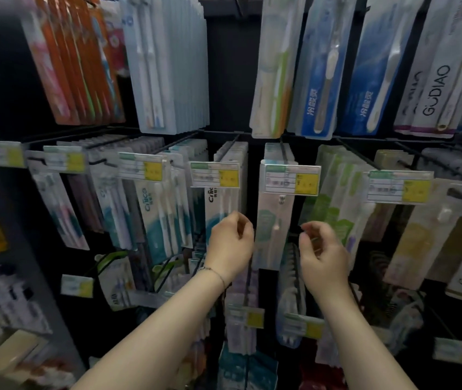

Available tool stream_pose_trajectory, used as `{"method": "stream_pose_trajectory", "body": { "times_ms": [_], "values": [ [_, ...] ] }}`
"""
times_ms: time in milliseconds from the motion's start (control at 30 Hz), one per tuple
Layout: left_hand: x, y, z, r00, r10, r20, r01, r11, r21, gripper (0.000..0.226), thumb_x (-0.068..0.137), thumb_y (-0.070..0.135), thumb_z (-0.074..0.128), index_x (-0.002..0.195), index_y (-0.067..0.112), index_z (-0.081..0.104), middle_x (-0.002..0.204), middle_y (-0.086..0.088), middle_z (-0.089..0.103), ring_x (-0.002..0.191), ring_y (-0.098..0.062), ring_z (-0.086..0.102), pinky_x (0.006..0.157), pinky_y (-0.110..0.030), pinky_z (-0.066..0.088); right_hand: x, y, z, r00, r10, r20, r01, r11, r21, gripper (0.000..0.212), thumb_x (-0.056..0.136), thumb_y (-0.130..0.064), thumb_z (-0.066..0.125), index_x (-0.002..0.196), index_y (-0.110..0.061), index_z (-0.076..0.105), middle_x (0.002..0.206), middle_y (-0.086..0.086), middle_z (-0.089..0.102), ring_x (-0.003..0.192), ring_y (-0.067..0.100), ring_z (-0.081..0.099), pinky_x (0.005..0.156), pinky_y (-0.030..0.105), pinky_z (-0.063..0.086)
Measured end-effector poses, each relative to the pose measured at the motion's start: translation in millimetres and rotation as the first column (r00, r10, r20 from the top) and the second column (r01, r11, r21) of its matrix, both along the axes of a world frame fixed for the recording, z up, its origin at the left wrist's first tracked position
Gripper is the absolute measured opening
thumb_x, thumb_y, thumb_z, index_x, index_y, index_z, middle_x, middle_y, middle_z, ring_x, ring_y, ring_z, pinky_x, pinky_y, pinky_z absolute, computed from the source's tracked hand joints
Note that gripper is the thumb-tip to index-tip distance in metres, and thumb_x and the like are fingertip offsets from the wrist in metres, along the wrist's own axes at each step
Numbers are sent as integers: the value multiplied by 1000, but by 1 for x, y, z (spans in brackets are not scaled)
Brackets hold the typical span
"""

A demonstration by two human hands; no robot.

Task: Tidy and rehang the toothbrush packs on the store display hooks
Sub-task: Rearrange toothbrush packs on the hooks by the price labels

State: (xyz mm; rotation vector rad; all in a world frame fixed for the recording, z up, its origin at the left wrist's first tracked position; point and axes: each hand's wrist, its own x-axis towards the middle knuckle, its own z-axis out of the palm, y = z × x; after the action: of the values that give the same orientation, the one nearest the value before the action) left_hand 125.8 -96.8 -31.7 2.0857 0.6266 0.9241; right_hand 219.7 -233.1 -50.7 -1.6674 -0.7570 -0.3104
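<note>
A pale green-and-white toothbrush pack (273,220) hangs front-most on the middle hook, under its price tag (291,178). My left hand (231,246) is raised just left of that pack, fingers loosely curled, with a small gap to the pack's edge. On the pack's right side, my right hand (324,256) hovers with loosely curled fingers and its fingertips close together. Neither hand plainly holds anything. Behind my left hand hangs a white and teal toothbrush pack (218,204).
Rows of packs fill the hooks: orange packs (75,66) and pale blue packs (167,66) above, blue packs (322,80) and GUDIAO packs (435,88) at upper right. Yellow-marked price tags (398,187) jut forward on the hook ends. Lower hooks (243,316) carry more packs.
</note>
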Motion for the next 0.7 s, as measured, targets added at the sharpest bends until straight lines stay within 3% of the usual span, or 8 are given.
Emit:
{"method": "stream_pose_trajectory", "body": {
  "times_ms": [100,200,267,333,467,533,633,700],
  "values": [
    [0,10,1,999,-32,4,32,999,-18,14,98,20,46,98,18,59,86,3,63,78,-11,58,68,-17,43,0,8,7,999,3,-50,-4,1000,-5,10,96,-15,50,101,-20,57,86,-1,60,77,14,57,66,28,45],
    [6,17,2,999,-47,1,47,998,-34,21,100,17,42,110,15,60,85,-2,63,66,-10,55,60,-20,43,8,13,8,995,-27,-95,24,999,-31,15,97,-13,48,108,-18,58,97,-4,60,87,14,56,70,20,40],
    [12,19,3,999,-46,-3,46,998,-37,25,100,15,40,115,14,59,86,-3,62,64,-9,53,57,-18,42,14,17,7,994,-43,-104,38,998,-53,19,98,-13,47,113,-16,58,103,-3,60,95,16,56,75,23,40],
    [19,18,4,998,-55,-24,55,998,-20,28,100,14,40,123,14,57,100,-4,64,76,-13,58,62,-17,44,18,20,5,996,-49,-81,43,997,-67,23,98,-12,45,118,-13,58,105,-3,60,98,18,57,79,26,41],
    [35,16,5,987,-118,-106,121,993,16,43,98,5,38,141,10,43,126,-9,60,114,-22,57,92,-23,44,26,27,7,997,-41,-70,36,997,-64,30,99,-9,42,126,-10,56,109,-8,56,102,8,52,84,20,37],
    [42,17,5,983,-140,-120,142,990,6,47,96,2,38,143,10,40,123,-10,61,112,-22,57,96,-26,45,32,34,9,997,-29,-74,26,999,-47,31,99,-7,41,125,-13,58,110,-10,57,104,5,51,85,15,37],
    [52,22,4,979,-152,-136,154,988,5,45,93,1,40,137,12,45,121,-7,62,109,-23,58,98,-39,49,41,45,11,993,23,-118,-25,1000,-18,29,98,-6,40,108,-25,60,95,-20,59,90,3,54,68,5,36],
    [58,28,3,978,-154,-142,154,988,-13,45,93,2,43,138,11,44,126,-5,59,113,-20,56,100,-37,48,45,49,13,987,73,-142,-73,997,8,30,98,-5,40,102,-29,59,92,-26,57,85,-5,54,67,3,36]
  ]
}}
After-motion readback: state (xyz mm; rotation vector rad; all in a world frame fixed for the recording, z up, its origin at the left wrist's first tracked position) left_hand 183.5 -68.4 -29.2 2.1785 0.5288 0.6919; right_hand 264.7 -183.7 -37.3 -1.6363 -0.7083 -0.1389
